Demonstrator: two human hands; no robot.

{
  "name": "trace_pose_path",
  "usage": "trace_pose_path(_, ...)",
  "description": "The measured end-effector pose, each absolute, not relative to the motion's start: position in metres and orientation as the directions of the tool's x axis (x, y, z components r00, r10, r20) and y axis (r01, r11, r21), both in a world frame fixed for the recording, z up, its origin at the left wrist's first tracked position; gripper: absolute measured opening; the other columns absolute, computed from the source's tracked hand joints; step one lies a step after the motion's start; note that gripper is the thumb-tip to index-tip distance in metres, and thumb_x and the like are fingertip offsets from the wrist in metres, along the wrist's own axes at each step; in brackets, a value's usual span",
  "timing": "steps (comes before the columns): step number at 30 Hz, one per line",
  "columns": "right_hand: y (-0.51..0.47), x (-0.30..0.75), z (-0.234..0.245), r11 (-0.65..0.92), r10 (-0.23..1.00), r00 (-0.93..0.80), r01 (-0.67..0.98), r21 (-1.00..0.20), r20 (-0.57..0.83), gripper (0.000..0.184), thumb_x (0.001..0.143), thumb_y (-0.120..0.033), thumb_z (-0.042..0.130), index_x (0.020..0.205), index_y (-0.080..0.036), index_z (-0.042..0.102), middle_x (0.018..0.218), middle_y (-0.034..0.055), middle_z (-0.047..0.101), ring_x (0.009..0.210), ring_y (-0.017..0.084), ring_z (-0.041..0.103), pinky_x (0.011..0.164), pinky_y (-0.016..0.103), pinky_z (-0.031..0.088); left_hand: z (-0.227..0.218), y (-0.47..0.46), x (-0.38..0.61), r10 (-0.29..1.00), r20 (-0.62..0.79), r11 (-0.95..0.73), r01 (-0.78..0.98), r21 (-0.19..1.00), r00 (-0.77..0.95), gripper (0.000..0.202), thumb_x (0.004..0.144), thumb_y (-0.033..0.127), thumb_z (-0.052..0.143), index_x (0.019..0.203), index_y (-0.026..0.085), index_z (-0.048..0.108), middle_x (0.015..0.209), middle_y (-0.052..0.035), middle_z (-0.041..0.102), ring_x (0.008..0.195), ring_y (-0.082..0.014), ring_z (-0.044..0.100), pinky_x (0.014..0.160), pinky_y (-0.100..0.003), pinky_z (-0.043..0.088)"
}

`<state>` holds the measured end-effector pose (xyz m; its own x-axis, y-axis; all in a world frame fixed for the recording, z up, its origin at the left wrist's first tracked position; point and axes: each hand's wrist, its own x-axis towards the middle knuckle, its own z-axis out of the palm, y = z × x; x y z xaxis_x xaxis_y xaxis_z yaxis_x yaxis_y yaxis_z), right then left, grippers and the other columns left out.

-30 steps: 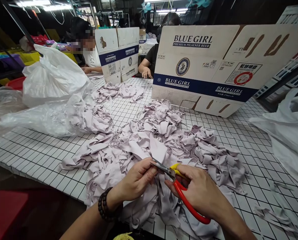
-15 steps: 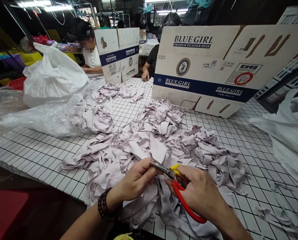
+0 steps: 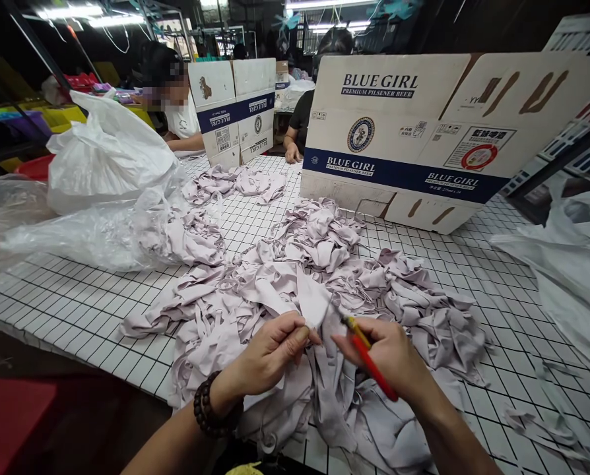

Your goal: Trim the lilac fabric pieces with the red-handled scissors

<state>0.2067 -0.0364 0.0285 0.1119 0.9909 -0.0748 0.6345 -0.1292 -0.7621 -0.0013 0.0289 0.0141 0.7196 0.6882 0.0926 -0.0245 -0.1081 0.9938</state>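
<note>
Between the thumb and fingers of my left hand [image 3: 275, 353] is pinched the end of a pale lilac fabric piece [image 3: 311, 297]. A dark beaded bracelet [image 3: 210, 404] circles that wrist. My right hand [image 3: 391, 359] is closed around scissors [image 3: 371, 363] with red and yellow handles. Their blades point up and left, just right of the held fabric, and look blurred. Both hands are over a large heap of similar lilac fabric pieces [image 3: 216, 336], which spreads across the tabletop.
Folded Blue Girl cartons [image 3: 398, 132] stand upright across the grid-patterned table [image 3: 77, 310]. White plastic bags [image 3: 107, 152] lie at the left, another plastic bag [image 3: 572, 244] at the right. Thin scraps [image 3: 542, 425] lie at lower right. Two people sit behind the cartons.
The scissors have moved away from my left fingertips, to the right, and have turned edge-on. My left hand keeps its pinch in nearly the same place.
</note>
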Motion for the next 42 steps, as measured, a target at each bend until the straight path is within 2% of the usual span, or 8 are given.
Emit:
trace_pose_path(6,0.003,0.190,0.004,-0.132,0.991,0.026,0.255,-0.958,-0.130,0.035,0.062,-0.039,0.079,0.080,-0.020,0.055,0.066,-0.0055,0.053,0.059,0.013,0.050,0.054,0.024,0.044,0.008,0.033,0.000,0.731,0.091,-0.095,-0.031,0.995,0.676,0.037,0.098,0.042,0.041,0.092,0.013,0.063,0.071,-0.0013,0.051,0.062,-0.0113,0.050,0.060,-0.023,0.044)
trace_pose_path(11,0.006,0.165,0.033,-0.097,0.995,-0.026,0.059,-0.993,-0.099,0.032,0.073,-0.046,0.069,0.069,-0.022,0.049,0.058,-0.0054,0.051,0.052,0.012,0.049,0.052,0.025,0.044,0.011,0.032,-0.006,0.830,0.257,-0.330,0.063,0.942,0.494,0.043,0.081,0.030,0.069,0.120,0.019,0.056,0.121,-0.0114,0.056,0.103,-0.0217,0.056,0.087,-0.033,0.049)
trace_pose_path(15,-0.006,0.169,0.066,-0.176,0.957,-0.249,-0.097,-0.980,-0.148,0.030,0.071,-0.041,0.075,0.075,-0.022,0.053,0.065,-0.0021,0.060,0.058,0.016,0.059,0.058,0.028,0.050,0.029,0.038,-0.018,0.659,0.043,-0.197,0.118,0.973,0.751,0.018,0.084,0.018,0.062,0.102,0.016,0.066,0.087,-0.0042,0.069,0.077,-0.0164,0.064,0.070,-0.027,0.054)
trace_pose_path(21,-0.008,0.210,0.039,-0.160,0.976,0.146,-0.036,-0.986,-0.163,0.031,0.077,-0.046,0.070,0.067,-0.022,0.054,0.062,0.0020,0.061,0.109,0.029,0.061,0.090,0.038,0.048,0.088,0.146,-0.021,0.798,0.039,-0.283,0.317,0.905,0.602,0.032,0.093,0.023,0.045,0.087,0.000,0.067,0.071,-0.0028,0.063,0.062,-0.0101,0.060,0.060,-0.024,0.046)
trace_pose_path(23,-0.012,0.219,0.022,-0.205,0.959,0.189,-0.043,-0.978,-0.209,0.031,0.076,-0.050,0.070,0.070,-0.022,0.057,0.056,0.0006,0.057,0.105,0.031,0.063,0.086,0.038,0.050,0.117,0.205,-0.004,0.854,0.122,-0.326,0.338,0.883,0.505,0.063,0.094,0.017,0.003,0.099,-0.008,0.060,0.080,-0.0034,0.058,0.076,-0.0091,0.063,0.069,-0.026,0.041)
trace_pose_path(27,-0.020,0.223,0.002,-0.258,0.929,0.262,-0.055,-0.965,-0.263,0.036,0.071,-0.054,0.072,0.071,-0.021,0.059,0.071,0.0045,0.066,0.085,0.028,0.067,0.077,0.036,0.050,0.160,0.297,0.044,0.864,0.159,-0.415,0.496,0.762,0.478,0.046,0.101,0.026,0.023,0.131,-0.005,0.039,0.115,-0.0169,0.056,0.094,-0.0163,0.064,0.077,-0.027,0.048)
trace_pose_path(35,-0.028,0.233,-0.012,-0.347,0.880,0.330,-0.043,-0.937,-0.341,0.039,0.071,-0.057,0.071,0.066,-0.022,0.056,0.056,0.0002,0.059,0.086,0.026,0.064,0.081,0.032,0.044,0.041,0.265,0.083,0.713,-0.229,-0.468,0.693,0.549,0.663,0.029,0.092,0.032,0.058,0.114,0.014,0.060,0.112,-0.0081,0.063,0.095,-0.0202,0.064,0.081,-0.039,0.055)
trace_pose_path(42,-0.009,0.233,-0.027,-0.315,0.864,0.354,-0.175,-0.933,-0.358,0.042,0.059,-0.049,0.083,0.069,-0.020,0.055,0.064,-0.0021,0.061,0.055,0.013,0.053,0.056,0.027,0.041,0.024,0.158,0.029,0.720,-0.052,-0.524,0.591,0.614,0.692,0.021,0.096,0.030,0.046,0.086,0.015,0.057,0.087,-0.0093,0.070,0.081,-0.0195,0.062,0.074,-0.031,0.048)
